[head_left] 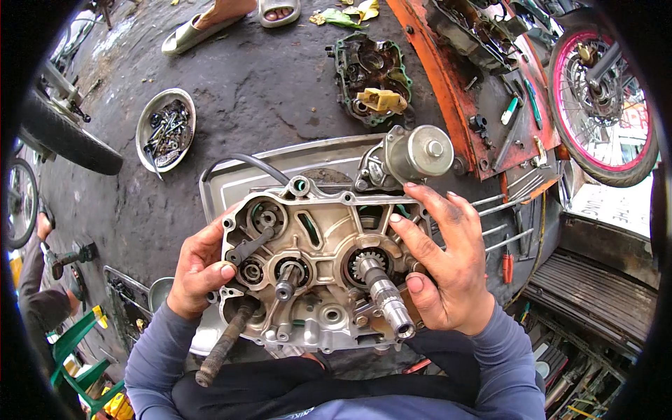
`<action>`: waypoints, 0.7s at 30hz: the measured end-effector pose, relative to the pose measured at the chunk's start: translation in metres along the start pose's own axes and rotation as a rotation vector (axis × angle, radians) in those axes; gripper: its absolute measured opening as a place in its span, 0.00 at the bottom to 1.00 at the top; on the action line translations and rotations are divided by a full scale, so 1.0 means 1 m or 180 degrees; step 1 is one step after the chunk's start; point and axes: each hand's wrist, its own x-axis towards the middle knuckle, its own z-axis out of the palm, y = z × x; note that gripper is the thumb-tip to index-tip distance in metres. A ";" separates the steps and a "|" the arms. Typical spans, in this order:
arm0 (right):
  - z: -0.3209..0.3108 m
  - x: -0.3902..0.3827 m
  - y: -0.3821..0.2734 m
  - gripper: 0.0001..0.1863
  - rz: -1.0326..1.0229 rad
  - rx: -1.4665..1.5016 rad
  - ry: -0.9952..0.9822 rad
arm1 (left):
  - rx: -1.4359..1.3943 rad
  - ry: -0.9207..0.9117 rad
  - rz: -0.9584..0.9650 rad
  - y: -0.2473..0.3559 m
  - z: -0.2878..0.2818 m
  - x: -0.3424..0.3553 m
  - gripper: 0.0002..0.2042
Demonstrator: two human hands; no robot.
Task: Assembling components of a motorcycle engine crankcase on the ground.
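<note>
An aluminium engine crankcase point(327, 222) stands tilted up over my lap. My left hand point(199, 271) grips its left edge, thumb on the front face. At the right edge, my right hand point(451, 269) holds the case with its fingers spread; the index fingertip rests on the upper face and the thumb is near the lower right. A splined shaft point(385, 297) sticks out toward me from a toothed gear on the right. A shorter shaft point(285, 285) sits in the middle bearing, and a long dark shaft point(227, 341) slants out at lower left. A cylindrical motor point(420, 154) shows behind the top edge.
A metal tray point(308, 152) lies behind the case. Farther off are a bowl point(141, 134) of bolts and a greasy engine casing point(343, 66). An orange-red metal sheet point(448, 98) holds tools on the right, near a pink-rimmed wheel point(556, 87). Another person's sandalled feet point(203, 31) stand ahead.
</note>
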 end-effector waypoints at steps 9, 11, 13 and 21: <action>0.002 -0.001 0.004 0.28 -0.0052 0.0029 0.0084 | 0.0013 -0.0145 0.0035 0.006 0.003 0.001 0.45; 0.004 0.000 0.005 0.28 -0.0080 0.0001 0.0085 | 0.0028 -0.0134 0.0062 0.006 0.002 0.001 0.46; 0.003 0.002 0.002 0.28 -0.0066 0.0030 0.0064 | 0.0006 -0.0116 0.0035 0.006 0.002 0.000 0.46; 0.002 0.001 0.004 0.29 -0.0097 0.0034 0.0060 | -0.0168 -0.0283 0.0123 0.002 0.001 0.003 0.46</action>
